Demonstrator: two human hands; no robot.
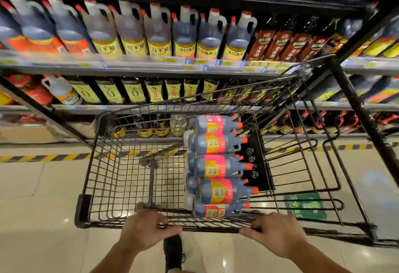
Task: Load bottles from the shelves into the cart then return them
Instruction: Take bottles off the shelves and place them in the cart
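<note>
A black wire shopping cart point(103, 165) stands in front of the shelves. Several dark bottles with pink and yellow labels and orange caps point(218, 166) lie on their sides in a row along the right half of the basket. My left hand point(143, 230) grips the cart's near rim, fingers curled over the wire. My right hand point(275, 232) holds the same rim further right. The left half of the basket holds nothing.
Shelves point(151, 65) full of dark jugs and bottles run across the view behind the cart. A black shelf upright point(362, 119) slants down at the right. Yellow and black striped tape point(43, 157) marks the tiled floor. My dark shoe point(172, 251) is below the cart.
</note>
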